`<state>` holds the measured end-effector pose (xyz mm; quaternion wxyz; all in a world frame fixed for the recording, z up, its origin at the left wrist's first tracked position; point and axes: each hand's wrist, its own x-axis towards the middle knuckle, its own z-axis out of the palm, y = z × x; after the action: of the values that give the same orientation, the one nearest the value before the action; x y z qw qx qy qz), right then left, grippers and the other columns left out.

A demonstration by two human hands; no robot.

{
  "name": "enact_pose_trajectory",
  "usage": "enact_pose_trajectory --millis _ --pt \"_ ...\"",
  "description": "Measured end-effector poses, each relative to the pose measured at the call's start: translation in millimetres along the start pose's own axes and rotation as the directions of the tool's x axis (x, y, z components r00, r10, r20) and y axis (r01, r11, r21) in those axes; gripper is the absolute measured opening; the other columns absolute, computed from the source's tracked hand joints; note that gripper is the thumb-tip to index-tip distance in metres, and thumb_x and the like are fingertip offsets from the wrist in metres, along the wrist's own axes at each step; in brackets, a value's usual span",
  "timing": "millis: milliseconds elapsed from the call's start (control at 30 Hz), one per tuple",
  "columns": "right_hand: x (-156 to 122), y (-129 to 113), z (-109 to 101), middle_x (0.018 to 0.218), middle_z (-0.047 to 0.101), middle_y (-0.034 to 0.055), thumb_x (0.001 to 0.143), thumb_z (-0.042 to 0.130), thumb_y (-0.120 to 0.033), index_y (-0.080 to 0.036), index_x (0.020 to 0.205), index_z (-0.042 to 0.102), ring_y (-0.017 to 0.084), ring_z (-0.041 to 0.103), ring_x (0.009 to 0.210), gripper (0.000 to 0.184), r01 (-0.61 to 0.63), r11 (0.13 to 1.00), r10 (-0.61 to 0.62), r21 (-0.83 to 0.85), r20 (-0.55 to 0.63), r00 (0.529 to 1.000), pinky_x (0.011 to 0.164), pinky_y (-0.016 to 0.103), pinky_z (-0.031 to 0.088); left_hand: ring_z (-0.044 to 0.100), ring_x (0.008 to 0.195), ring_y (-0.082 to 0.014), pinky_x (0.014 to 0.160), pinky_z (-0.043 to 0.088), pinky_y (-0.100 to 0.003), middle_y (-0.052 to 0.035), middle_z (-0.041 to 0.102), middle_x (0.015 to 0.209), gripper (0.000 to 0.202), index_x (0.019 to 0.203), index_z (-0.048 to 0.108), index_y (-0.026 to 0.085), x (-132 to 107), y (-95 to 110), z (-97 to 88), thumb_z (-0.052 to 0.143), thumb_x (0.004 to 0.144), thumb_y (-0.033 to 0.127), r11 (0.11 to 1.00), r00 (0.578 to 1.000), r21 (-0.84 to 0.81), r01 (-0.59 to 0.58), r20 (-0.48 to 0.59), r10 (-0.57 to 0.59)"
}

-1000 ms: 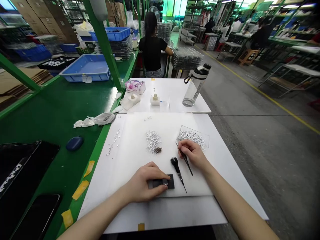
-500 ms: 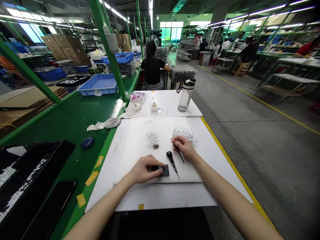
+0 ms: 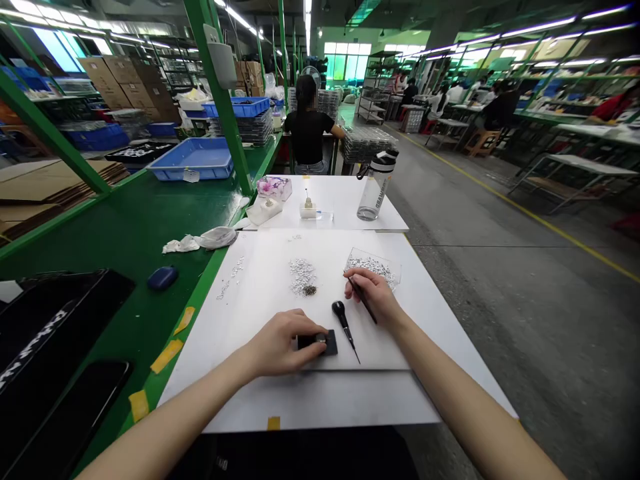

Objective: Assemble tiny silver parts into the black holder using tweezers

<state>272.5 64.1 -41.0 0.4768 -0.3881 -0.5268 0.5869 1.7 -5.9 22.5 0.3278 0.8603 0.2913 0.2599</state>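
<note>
Left hand [image 3: 280, 343]: fingers [image 3: 310, 331] curled closed over a black pad [image 3: 327, 345], seemingly pressing something small, hard to tell.
Right hand [image 3: 375, 297]: fingers [image 3: 357, 282] pinch a slim pick [image 3: 367, 308], slanting, its upper end at the tray's near corner.
Nearer the tray [image 3: 375, 255]: right hand.
Between hands: an awl [image 3: 340, 319].
Change: almost none; both hands stay put.

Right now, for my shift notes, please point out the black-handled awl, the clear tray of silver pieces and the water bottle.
Black-handled awl [image 3: 340, 311]: head view, on the handle's bulb.
Clear tray [image 3: 399, 275]: head view, on its right rim.
Water bottle [image 3: 375, 197]: head view, on its clear body.
</note>
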Motion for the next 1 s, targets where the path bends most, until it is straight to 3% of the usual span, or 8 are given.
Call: enact_pose_trajectory --millis 67,200,267,333,467,600,767,1000 --pt "-2 -10 1 0.11 0.074 0.0081 0.106 0.063 -0.049 -0.015 0.122 0.068 0.02 0.074 0.091 0.038 -0.001 0.999 0.001 0.043 0.001 1.0 0.078 0.037 0.065 0.073 0.08 -0.0181 0.077 0.061 -0.033 -0.0052 0.08 0.088 0.016 0.104 0.079 0.015 4 2 -1.1 0.069 0.1 0.028 1.0 1.0 -0.011 -0.029 -0.012 0.029" --pt "-5 -37 6 0.128 0.078 0.0108 0.097 0.067 -0.053 -0.025 0.126 0.07 0.027 0.074 0.122 0.041 -0.013 0.996 0.011 0.087 0.023 1.0 0.074 0.029 0.065 0.073 0.074 -0.018 0.072 0.06 -0.03 -0.0072 0.084 0.086 0.017 0.103 0.083 0.016 16 -2 0.0 0.069 0.095 0.022 0.997 0.996 -0.031 -0.066 -0.067 0.064" --pt "-2 -48 9 0.128 0.079 0.012 0.093 0.075 -0.048 -0.024 0.126 0.071 0.028 0.076 0.12 0.04 -0.04 0.997 0.037 0.061 0.05 0.998 0.071 0.027 0.065 0.072 0.071 -0.0176 0.072 0.059 -0.031 -0.0064 0.084 0.085 0.016 0.103 0.082 0.016 21 -6 1.3 0.069 0.095 0.022 0.995 0.992 -0.037 -0.09 -0.086 0.087" --pt "4 -53 14 0.115 0.083 0.0135 0.096 0.075 -0.048 -0.021 0.117 0.072 0.027 0.08 0.109 0.035 -0.054 0.998 0.053 0.014 0.069 0.996 0.068 0.027 0.064 0.072 0.071 -0.0182 0.072 0.059 -0.032 -0.0069 0.084 0.086 0.017 0.105 0.081 0.016 24 -9 2.7 0.069 0.094 0.02 0.992 0.988 -0.034 -0.118 -0.102 0.114" --pt "15 -42 26 0.098 0.083 0.0119 0.101 0.069 -0.052 -0.019 0.106 0.07 0.024 0.081 0.095 0.034 0.002 0.996 0.007 -0.094 0.101 0.995 0.064 0.027 0.064 0.068 0.07 -0.0191 0.067 0.058 -0.033 -0.0076 0.083 0.087 0.02 0.109 0.079 0.016 21 -15 4.7 0.068 0.093 0.015 0.987 0.979 -0.019 -0.158 -0.133 0.154" --pt "13 -23 34 0.096 0.08 0.0098 0.107 0.056 -0.054 -0.02 0.113 0.07 0.022 0.077 0.089 0.038 0.136 0.97 -0.108 -0.203 0.145 0.984 0.063 0.03 0.062 0.069 0.073 -0.0198 0.066 0.059 -0.033 -0.0091 0.083 0.092 0.026 0.116 0.076 0.014 16 -16 5.3 0.068 0.091 0.009 0.989 0.975 -0.002 -0.15 -0.166 0.148" --pt "8 -18 30 0.114 0.075 0.0086 0.104 0.066 -0.035 -0.026 0.117 0.08 0.023 0.07 0.11 0.021 0.3 0.876 -0.238 -0.378 0.202 0.95 0.102 0.042 0.057 0.069 0.074 -0.0195 0.068 0.059 -0.034 -0.007 0.082 0.093 0.027 0.115 0.073 0.015 16 -19 8.4 0.069 0.089 0.007 0.988 0.976 0.01 -0.155 -0.152 0.155" --pt "9 -18 25 0.107 0.081 0.0073 0.101 0.066 -0.022 -0.024 0.112 0.078 0.024 0.076 0.1 0.016 0.368 0.783 -0.27 -0.502 0.259 0.927 0.09 0.038 0.064 0.067 0.08 -0.02 0.076 0.06 -0.035 -0.0056 0.081 0.094 0.026 0.116 0.072 0.018 17 -25 10.7 0.07 0.091 0.011 0.988 0.977 -0.02 -0.152 -0.153 0.147"
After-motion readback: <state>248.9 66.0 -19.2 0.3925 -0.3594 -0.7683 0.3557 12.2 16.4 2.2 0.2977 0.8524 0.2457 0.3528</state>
